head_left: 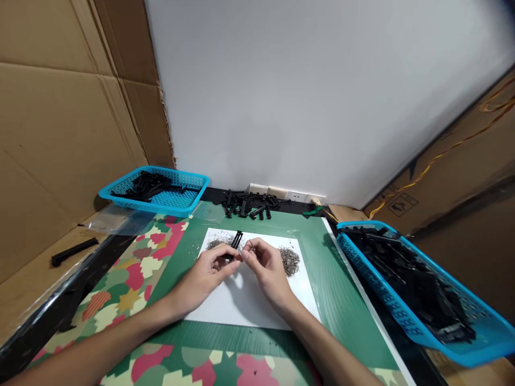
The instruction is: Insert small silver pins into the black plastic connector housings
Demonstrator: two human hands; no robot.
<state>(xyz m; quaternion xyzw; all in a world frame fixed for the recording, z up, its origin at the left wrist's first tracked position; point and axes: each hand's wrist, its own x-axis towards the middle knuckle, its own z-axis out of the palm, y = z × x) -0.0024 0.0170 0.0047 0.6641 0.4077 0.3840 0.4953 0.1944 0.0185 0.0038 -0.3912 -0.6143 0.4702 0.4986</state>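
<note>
My left hand (pixel 215 265) is closed around a slim black plastic part (pixel 237 239), whose slotted end sticks up past the fingers. Close beside it, my right hand (pixel 263 262) has its thumb and fingertips pinched together near the part; whatever they hold is too small to make out. Both hands are above a white sheet (pixel 241 311). Small metal pieces lie on that sheet in heaps, one pile (pixel 288 261) to the right of my right hand and another pile (pixel 215 244) behind my left hand.
Several black parts (pixel 245 203) lie at the back by wall sockets (pixel 295 196). A blue basket (pixel 173 203) of black parts stands back left. Another blue basket (pixel 491 327), heaped with black pieces, sits at right. One black part (pixel 74 252) lies far left near cardboard (pixel 60 118).
</note>
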